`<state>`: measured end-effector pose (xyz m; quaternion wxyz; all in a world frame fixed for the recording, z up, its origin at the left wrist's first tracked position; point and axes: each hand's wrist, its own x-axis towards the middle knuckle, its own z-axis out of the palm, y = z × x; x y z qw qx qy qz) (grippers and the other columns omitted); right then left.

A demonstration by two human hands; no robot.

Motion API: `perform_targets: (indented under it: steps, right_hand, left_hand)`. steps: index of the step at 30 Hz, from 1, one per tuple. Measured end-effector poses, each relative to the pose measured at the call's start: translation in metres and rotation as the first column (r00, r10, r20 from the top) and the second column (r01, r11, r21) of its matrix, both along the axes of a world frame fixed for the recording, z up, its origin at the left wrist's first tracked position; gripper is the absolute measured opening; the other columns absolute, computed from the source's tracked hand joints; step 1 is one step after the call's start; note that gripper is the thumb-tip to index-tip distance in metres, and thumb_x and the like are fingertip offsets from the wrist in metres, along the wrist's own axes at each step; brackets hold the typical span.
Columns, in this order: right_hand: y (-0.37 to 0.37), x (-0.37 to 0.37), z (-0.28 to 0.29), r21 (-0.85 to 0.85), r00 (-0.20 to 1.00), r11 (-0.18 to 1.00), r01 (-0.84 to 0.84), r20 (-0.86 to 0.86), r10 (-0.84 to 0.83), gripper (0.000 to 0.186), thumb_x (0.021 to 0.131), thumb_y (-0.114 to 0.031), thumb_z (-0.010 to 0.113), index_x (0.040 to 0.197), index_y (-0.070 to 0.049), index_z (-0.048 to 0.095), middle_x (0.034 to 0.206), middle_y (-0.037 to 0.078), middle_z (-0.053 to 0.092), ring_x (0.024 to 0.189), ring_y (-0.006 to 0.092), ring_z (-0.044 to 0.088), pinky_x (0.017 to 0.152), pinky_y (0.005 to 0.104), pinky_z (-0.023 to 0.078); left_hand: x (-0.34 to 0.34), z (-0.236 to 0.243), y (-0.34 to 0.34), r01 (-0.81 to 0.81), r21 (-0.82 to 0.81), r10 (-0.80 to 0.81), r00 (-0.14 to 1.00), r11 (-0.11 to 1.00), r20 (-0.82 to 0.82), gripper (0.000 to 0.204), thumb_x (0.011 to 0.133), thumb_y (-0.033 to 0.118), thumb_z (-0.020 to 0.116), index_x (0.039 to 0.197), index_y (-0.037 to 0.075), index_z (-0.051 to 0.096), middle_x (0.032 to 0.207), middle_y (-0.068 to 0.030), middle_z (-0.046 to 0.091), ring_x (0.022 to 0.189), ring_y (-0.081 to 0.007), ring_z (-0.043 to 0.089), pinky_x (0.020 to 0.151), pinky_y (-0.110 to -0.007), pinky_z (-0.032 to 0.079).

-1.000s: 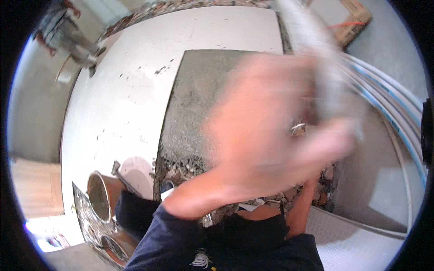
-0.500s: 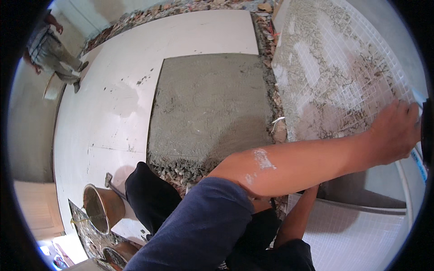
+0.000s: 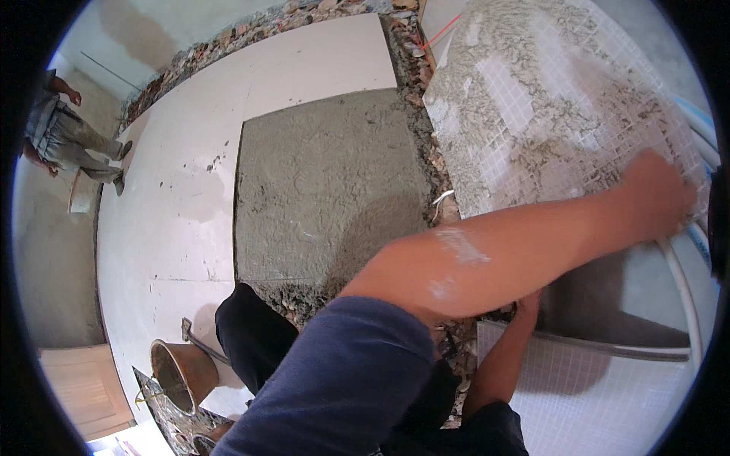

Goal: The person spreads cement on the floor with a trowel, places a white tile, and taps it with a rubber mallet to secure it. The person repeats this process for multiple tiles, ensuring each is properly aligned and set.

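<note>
A large floor tile (image 3: 525, 121) is held up tilted on the right, its gridded back smeared with patchy grey mortar. My left arm crosses in front of me, and my left hand (image 3: 660, 194), blurred, is closed on the tile's right edge. Lower down, my right hand (image 3: 528, 304) is near the tile's bottom; my left forearm hides part of it, and its fingers do not show clearly. Left of the tile lies a square bed of wet mortar (image 3: 327, 182), bordered by laid pale tiles (image 3: 175, 205) on its far and left sides.
Another tile with a gridded back (image 3: 578, 372) is at the lower right. A mortar-stained bucket (image 3: 199, 372) and a hammer-like tool (image 3: 199, 339) are by my left knee. Rubble (image 3: 251, 38) lines the far wall. A person (image 3: 72, 137) stands at the far left. Pale hoses (image 3: 680, 292) run along the right.
The whole view has shifted, so the mortar bed and tiles appear further left. The held tile and my left hand have moved slightly left and up in view; the hand is now blurred.
</note>
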<state>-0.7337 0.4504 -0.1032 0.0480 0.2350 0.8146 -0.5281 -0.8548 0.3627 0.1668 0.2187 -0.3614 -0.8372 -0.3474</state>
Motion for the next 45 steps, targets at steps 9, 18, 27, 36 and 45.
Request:
perform_targets:
  steps: [9, 18, 27, 36, 45]
  right_hand:
    - [0.008, -0.005, -0.012, -0.165, 0.985, 0.985, -0.047, -0.169, 0.018, 0.049, 0.092, -0.026, 0.063, 0.125, 0.008, 0.053, 0.124, 0.016, 0.057, 0.113, 0.0259, 0.055, 0.1, 0.0373, 0.041]
    - [-0.042, 0.136, -0.063, 0.21, 0.894, 0.891, -0.402, 0.299, 0.333, 0.03, 0.092, -0.029, 0.057, 0.083, -0.001, 0.062, 0.08, 0.013, 0.064, 0.08, 0.0217, 0.061, 0.072, 0.04, 0.048]
    - [-0.252, 0.143, -0.077, 0.051, -0.464, -0.465, -0.884, 0.024, 0.885, 0.029, 0.085, -0.033, 0.066, 0.096, -0.006, 0.068, 0.097, 0.015, 0.064, 0.091, 0.0353, 0.062, 0.079, 0.0444, 0.05]
    - [-0.509, 0.225, 0.067, 0.452, -0.752, -0.667, -0.593, -0.013, 0.659, 0.033, 0.09, -0.035, 0.061, 0.098, -0.003, 0.065, 0.092, 0.017, 0.064, 0.086, 0.0348, 0.063, 0.078, 0.0442, 0.05]
    - [-0.525, 0.353, 0.009, 0.011, -0.657, -0.998, 0.063, 0.753, -0.033, 0.056, 0.092, -0.048, 0.05, 0.089, 0.005, 0.066, 0.087, 0.027, 0.066, 0.083, 0.0424, 0.065, 0.075, 0.0469, 0.051]
  left_hand:
    - [0.045, -0.068, -0.327, -0.555, -0.414, 0.69, 0.628, 0.722, 0.361, 0.062, 0.088, 0.051, 0.057, 0.124, 0.0, 0.054, 0.115, -0.0241, 0.06, 0.11, -0.0328, 0.058, 0.094, -0.044, 0.045]
    - [0.435, -0.161, -0.556, -0.583, -0.811, 0.931, -0.319, -0.045, 0.178, 0.051, 0.093, 0.044, 0.058, 0.122, 0.002, 0.06, 0.104, -0.022, 0.067, 0.097, -0.0312, 0.067, 0.081, -0.041, 0.053]
    - [0.708, -0.206, -0.4, -0.598, -0.785, 0.362, -0.775, -0.158, 0.518, 0.048, 0.088, 0.042, 0.063, 0.116, 0.003, 0.063, 0.098, -0.0231, 0.068, 0.093, -0.0323, 0.068, 0.083, -0.04, 0.051]
    - [0.804, -0.287, -0.329, -0.628, -0.533, 0.256, -0.75, -0.567, 0.61, 0.042, 0.092, 0.036, 0.058, 0.115, 0.001, 0.063, 0.101, -0.0213, 0.068, 0.094, -0.0332, 0.067, 0.086, -0.042, 0.05]
    - [0.885, -0.208, -0.266, -0.463, -0.257, 0.268, -0.794, -0.848, 0.546, 0.02, 0.088, 0.015, 0.064, 0.101, 0.0, 0.066, 0.093, -0.0173, 0.068, 0.084, -0.0278, 0.068, 0.074, -0.035, 0.053]
